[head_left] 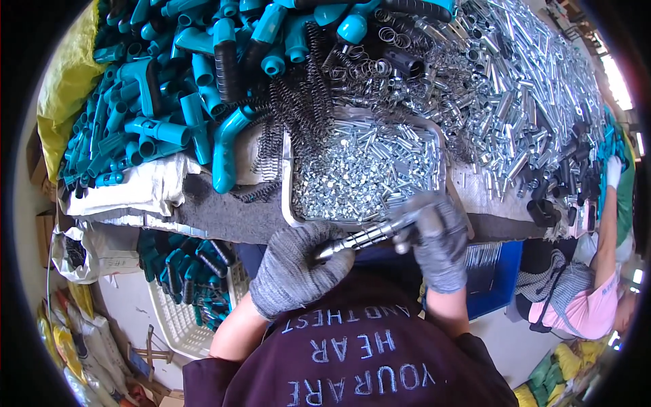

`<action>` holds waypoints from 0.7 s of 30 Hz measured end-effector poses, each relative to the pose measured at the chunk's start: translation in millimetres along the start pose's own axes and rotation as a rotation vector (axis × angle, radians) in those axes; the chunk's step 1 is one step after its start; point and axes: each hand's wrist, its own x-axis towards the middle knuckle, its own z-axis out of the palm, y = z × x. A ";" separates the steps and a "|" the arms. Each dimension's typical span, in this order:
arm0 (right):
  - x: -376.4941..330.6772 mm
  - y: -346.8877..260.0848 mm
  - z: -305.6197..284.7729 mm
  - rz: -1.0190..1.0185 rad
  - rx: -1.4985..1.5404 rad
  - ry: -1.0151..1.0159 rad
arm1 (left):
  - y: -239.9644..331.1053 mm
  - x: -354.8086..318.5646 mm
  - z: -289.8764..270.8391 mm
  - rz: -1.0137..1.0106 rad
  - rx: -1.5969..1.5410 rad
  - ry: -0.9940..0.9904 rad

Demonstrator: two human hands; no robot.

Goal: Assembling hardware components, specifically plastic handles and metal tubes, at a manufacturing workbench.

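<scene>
My left hand, in a grey knit glove, is closed around one end of a shiny metal rod with dark spiral bands along it, perhaps a spring around the shaft. At the rod's other end is my right hand, gloved the same way, its fingers bent around the metal and blurred by motion. The rod lies slantwise before my chest, its right end higher. Just beyond it on the bench is a white tray full of small metal screws and nuts.
Teal plastic handles are heaped at the left, with dark coil springs beside them. Metal tubes and rods fill the right. Below the bench are a white basket of handles and a blue crate. A person in pink works at the right.
</scene>
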 end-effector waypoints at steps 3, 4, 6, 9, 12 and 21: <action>1.2 3.4 13.3 -0.034 0.023 -0.030 | -1.9 0.8 6.9 -0.004 -0.049 0.067; 2.4 3.9 13.5 -0.057 -0.004 -0.031 | -2.3 0.6 7.9 -0.024 -0.100 0.076; 3.8 3.9 10.1 -0.073 -0.059 -0.053 | -2.8 0.8 8.0 -0.050 -0.144 0.073; 5.2 3.9 4.9 -0.086 -0.139 -0.152 | -0.2 2.7 4.7 -0.027 -0.083 0.035; 5.3 5.7 7.7 -0.122 -0.125 -0.224 | 6.9 7.4 0.5 0.003 0.002 -0.037; 1.7 7.7 12.8 -0.018 -0.116 -0.063 | 21.7 10.5 -6.7 0.012 0.050 -0.079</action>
